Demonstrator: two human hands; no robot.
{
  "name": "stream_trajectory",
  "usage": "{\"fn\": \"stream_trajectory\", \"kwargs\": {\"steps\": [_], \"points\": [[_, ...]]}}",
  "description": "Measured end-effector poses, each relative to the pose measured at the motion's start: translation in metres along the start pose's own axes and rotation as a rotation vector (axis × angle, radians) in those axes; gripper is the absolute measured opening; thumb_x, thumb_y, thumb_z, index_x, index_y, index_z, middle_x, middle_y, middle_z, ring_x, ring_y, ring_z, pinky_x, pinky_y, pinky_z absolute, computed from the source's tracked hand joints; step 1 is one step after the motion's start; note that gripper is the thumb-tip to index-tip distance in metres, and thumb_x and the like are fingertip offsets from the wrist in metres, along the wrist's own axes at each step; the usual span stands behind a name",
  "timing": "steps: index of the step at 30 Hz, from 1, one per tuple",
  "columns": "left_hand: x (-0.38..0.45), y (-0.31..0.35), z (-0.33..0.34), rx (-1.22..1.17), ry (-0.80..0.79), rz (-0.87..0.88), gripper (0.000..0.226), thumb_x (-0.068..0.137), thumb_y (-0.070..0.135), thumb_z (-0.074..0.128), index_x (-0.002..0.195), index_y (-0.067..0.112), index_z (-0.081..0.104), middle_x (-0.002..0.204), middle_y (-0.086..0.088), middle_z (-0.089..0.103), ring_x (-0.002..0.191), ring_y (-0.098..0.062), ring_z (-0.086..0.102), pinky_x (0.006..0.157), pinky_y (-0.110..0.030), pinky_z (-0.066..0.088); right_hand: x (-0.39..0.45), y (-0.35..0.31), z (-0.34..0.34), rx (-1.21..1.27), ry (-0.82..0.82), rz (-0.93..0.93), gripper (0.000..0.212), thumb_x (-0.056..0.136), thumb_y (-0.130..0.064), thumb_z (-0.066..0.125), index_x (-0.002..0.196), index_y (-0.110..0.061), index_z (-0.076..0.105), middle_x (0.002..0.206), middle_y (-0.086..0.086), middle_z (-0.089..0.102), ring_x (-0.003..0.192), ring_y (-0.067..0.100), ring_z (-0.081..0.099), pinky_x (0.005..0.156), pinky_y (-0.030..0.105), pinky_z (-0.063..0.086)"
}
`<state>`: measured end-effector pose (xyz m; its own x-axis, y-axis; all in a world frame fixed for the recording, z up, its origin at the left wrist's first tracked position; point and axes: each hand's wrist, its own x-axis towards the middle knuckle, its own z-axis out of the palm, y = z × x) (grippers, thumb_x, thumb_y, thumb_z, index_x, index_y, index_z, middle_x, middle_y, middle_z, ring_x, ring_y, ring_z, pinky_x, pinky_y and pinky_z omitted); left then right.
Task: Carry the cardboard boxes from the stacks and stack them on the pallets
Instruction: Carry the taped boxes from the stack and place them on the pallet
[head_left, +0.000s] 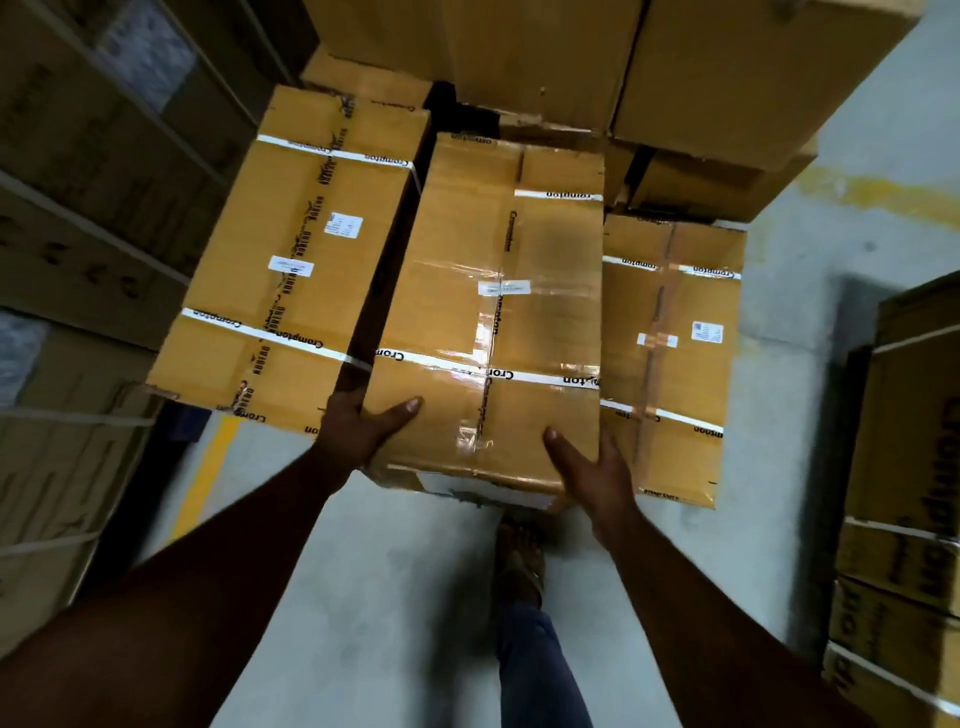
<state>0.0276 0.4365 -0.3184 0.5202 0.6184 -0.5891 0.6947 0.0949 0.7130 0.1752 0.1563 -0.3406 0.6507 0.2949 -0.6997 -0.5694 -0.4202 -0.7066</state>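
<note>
Cardboard filled most of the view, but nearest the camera lay bare grey floor (405, 597), with one sandalled foot (519, 561) planted on it under the box's near end. Both arms reached forward to the middle box (498, 322). The left hand (363, 421) gripped its near left corner, thumb laid flat on top and fingers hidden down the side. The right hand (592, 473) clasped the near right corner in the same way, thumb on top, fingers wrapped out of sight. The grip at two opposite corners looked chosen to steady a long load and keep it level.

That box ran lengthwise away from the person, its near end overhanging the floor, so it seemed either to be coming off a stack or to be carried; whether anything bore its far end could not be told. A left box (291, 270) lay just beside it across a dark narrow gap, and a right box (670, 353) sat lower, close against its right edge. Little room showed on either side, so pulling straight back over the open floor seemed the cleanest path.

Farther off, bigger cartons (675, 67) rose behind. Strapped stacks (78, 218) walled the left and another stack (904, 467) stood at the right. No pallet was visible.
</note>
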Motion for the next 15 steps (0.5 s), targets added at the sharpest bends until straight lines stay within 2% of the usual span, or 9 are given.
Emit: {"fn": "stream_trajectory", "kwargs": {"steps": [3, 5, 7, 11, 13, 15], "points": [[-0.073, 0.004, -0.006, -0.109, -0.058, -0.049, 0.062, 0.075, 0.056, 0.088, 0.129, 0.031, 0.071, 0.118, 0.008, 0.076, 0.109, -0.018, 0.072, 0.098, -0.047, 0.058, -0.067, -0.012, -0.027, -0.024, -0.038, -0.065, 0.041, 0.091, -0.038, 0.080, 0.128, -0.037, 0.063, 0.119, -0.009, 0.073, 0.110, 0.012, 0.069, 0.085, 0.027, 0.057], [-0.125, -0.002, -0.012, -0.132, -0.084, -0.042, 0.067, 0.073, 0.062, 0.087, 0.131, 0.033, 0.069, 0.120, 0.008, 0.076, 0.110, -0.020, 0.072, 0.099, -0.049, 0.058, -0.120, -0.016, -0.043, -0.063, -0.042, -0.129, 0.041, 0.092, -0.036, 0.079, 0.131, -0.033, 0.065, 0.118, -0.011, 0.074, 0.109, 0.011, 0.070, 0.082, 0.023, 0.055], [-0.186, -0.006, -0.016, -0.136, -0.100, -0.014, 0.060, 0.079, 0.057, 0.084, 0.131, 0.031, 0.068, 0.119, 0.006, 0.076, 0.108, -0.019, 0.073, 0.098, -0.046, 0.058, -0.180, -0.006, -0.059, -0.082, -0.012, -0.167, 0.049, 0.090, -0.037, 0.081, 0.136, -0.030, 0.066, 0.118, -0.014, 0.075, 0.110, 0.010, 0.071, 0.085, 0.021, 0.056], [-0.304, -0.012, -0.020, -0.216, -0.110, 0.069, 0.049, 0.088, 0.043, 0.081, 0.131, 0.026, 0.067, 0.116, 0.003, 0.077, 0.101, -0.019, 0.075, 0.080, -0.033, 0.062, -0.299, 0.029, -0.085, -0.072, 0.064, -0.203, 0.062, 0.081, -0.054, 0.084, 0.136, -0.035, 0.065, 0.120, -0.013, 0.075, 0.110, 0.013, 0.071, 0.103, 0.040, 0.057], [-0.355, -0.017, -0.018, -0.215, -0.121, 0.095, 0.050, 0.087, 0.043, 0.081, 0.132, 0.026, 0.067, 0.115, 0.003, 0.077, 0.100, -0.018, 0.076, 0.082, -0.035, 0.063, -0.353, 0.053, -0.101, -0.050, 0.105, -0.213, 0.066, 0.077, -0.060, 0.083, 0.136, -0.037, 0.064, 0.121, -0.013, 0.075, 0.110, 0.015, 0.072, 0.104, 0.045, 0.056], [-0.408, -0.028, -0.012, -0.207, -0.151, 0.113, 0.054, 0.085, 0.046, 0.083, 0.133, 0.028, 0.066, 0.117, 0.003, 0.077, 0.103, -0.020, 0.075, 0.090, -0.044, 0.062, -0.409, 0.080, -0.121, -0.047, 0.146, -0.234, 0.062, 0.084, -0.056, 0.081, 0.140, -0.038, 0.061, 0.122, -0.012, 0.074, 0.110, 0.016, 0.071, 0.103, 0.047, 0.057]]}}
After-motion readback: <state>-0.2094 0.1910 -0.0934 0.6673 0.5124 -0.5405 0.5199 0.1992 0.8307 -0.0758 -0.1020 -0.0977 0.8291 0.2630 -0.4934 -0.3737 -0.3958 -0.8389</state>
